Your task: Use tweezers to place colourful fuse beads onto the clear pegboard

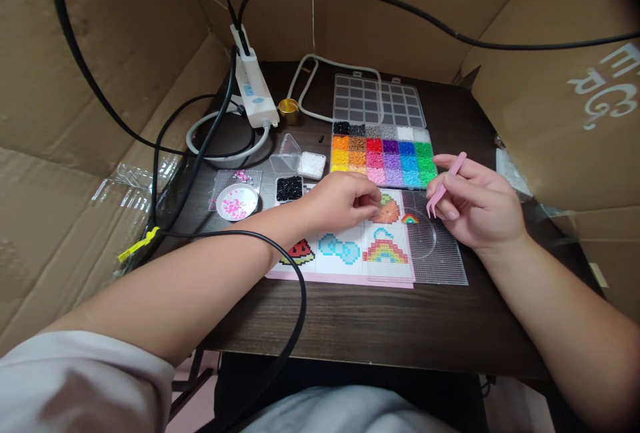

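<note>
Pink tweezers (449, 183) are pinched in my right hand (483, 203), raised over the right side of the clear pegboard (445, 263), their tips apart. My left hand (345, 201) rests over the pattern sheet (325, 271), fingers curled together; whatever they may hold is hidden. By those fingertips lies an orange carrot-like design (387, 211), partly covered. Lower on the sheet are a blue bow picture (340, 248), a rainbow design (385, 253) and a watermelon picture (300, 254). A small rainbow piece (410, 219) sits at the pegboard's left edge.
Behind my hands stands a bead box (383, 156) of many colours, its clear lid (400, 103) folded back. To the left are small boxes of black beads (289, 187) and white beads (313, 165), and a white dish (224, 210) with pink beads. Black cables (303, 286) cross my left forearm.
</note>
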The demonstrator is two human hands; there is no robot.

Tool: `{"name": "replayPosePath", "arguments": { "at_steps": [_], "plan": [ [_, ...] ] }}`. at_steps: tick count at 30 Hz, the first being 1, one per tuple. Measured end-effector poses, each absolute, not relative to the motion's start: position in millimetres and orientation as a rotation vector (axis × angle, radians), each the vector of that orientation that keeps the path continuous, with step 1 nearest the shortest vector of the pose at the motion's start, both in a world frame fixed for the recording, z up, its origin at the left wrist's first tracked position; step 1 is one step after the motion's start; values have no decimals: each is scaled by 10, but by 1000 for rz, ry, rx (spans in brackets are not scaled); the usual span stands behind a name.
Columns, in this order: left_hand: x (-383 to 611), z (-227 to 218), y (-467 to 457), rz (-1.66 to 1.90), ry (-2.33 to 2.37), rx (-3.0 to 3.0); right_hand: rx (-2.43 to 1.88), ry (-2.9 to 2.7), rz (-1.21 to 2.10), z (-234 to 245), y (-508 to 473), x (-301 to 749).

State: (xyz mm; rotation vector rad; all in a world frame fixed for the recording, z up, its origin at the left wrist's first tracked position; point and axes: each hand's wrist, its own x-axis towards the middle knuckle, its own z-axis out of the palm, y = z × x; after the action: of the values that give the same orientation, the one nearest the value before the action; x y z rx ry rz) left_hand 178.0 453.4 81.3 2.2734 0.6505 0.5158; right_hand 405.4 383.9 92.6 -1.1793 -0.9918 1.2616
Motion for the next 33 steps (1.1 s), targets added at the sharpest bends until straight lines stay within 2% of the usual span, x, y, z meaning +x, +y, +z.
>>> {"name": "replayPosePath", "arguments": {
  "at_steps": [33],
  "plan": [
    [1787, 810, 4545, 521, 627, 2303, -1191, -1060, 1198, 943, 3826, 4029]
  ]
}}
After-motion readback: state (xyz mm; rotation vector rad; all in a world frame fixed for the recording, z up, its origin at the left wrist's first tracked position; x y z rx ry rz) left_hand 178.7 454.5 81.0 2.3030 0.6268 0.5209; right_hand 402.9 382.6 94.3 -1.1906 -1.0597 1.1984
